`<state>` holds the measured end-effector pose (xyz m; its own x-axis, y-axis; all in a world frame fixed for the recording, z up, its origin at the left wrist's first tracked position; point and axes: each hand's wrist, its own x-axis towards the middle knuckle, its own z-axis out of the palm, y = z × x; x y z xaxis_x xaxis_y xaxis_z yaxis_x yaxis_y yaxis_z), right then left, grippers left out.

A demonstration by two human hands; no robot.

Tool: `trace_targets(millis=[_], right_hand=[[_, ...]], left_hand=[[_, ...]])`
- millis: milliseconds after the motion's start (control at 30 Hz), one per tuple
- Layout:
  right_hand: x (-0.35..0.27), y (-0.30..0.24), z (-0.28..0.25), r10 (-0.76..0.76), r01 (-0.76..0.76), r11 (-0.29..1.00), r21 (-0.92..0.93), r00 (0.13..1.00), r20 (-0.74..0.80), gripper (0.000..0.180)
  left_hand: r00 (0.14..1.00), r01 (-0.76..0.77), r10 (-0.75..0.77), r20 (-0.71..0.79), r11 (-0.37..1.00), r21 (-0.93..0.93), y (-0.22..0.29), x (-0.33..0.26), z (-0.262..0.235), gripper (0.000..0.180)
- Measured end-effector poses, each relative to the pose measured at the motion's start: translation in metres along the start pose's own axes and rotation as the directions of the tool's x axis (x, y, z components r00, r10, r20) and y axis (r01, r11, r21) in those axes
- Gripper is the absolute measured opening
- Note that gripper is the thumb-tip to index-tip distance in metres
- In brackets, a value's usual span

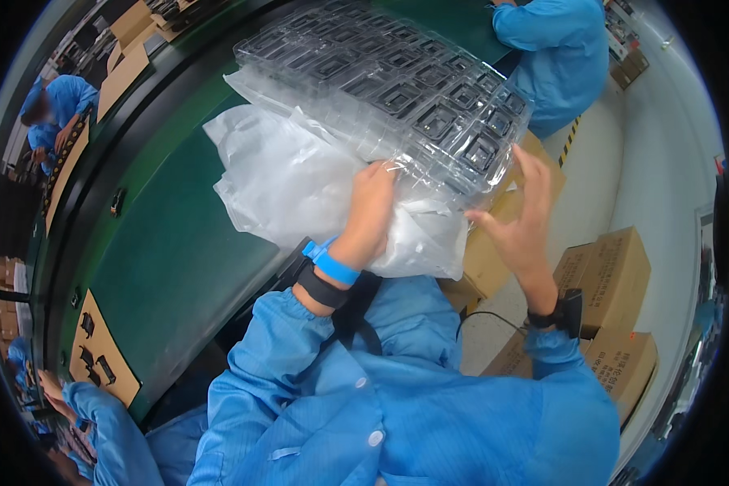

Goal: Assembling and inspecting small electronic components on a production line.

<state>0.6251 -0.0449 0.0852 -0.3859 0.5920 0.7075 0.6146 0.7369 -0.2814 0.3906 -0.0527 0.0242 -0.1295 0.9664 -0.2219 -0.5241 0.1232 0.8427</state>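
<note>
A stack of clear plastic blister trays (381, 93) with square pockets lies slanted across the green work surface ahead of me. White translucent plastic bagging (287, 174) bunches under and in front of its near edge. My left hand (371, 212) is closed at the near edge, its fingers gripping the bagging where it meets the trays. At the right end, my right hand (522, 223) holds the tray corner, thumb below and index finger up along the side. Its other fingers are partly hidden.
A green conveyor-like table (178, 251) runs along my left. A cardboard sheet (97, 348) there bears several small black parts. Cardboard boxes (616, 275) stand on the floor at right. A co-worker in blue (555, 65) is at the far right, another person's sleeve (109, 429) at lower left.
</note>
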Motion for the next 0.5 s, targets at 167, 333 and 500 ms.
trace_targets(millis=[167,333,500], right_hand=[[-0.040,0.000,0.008,0.597,-0.555,0.654,0.514,0.796,0.100,0.078],[-0.018,0.007,0.024,0.658,-0.549,-0.099,0.830,0.590,0.469,0.054],[0.002,0.012,0.028,0.635,-0.515,-0.100,0.852,0.626,0.453,0.049]], left_hand=[[1.000,-0.006,0.005,-0.029,0.999,-0.039,0.004,-0.005,0.009,0.026],[1.000,0.028,-0.029,-0.007,0.999,-0.036,0.008,-0.003,0.001,0.025],[1.000,0.012,-0.012,0.020,1.000,0.012,0.006,-0.001,-0.004,0.028]])
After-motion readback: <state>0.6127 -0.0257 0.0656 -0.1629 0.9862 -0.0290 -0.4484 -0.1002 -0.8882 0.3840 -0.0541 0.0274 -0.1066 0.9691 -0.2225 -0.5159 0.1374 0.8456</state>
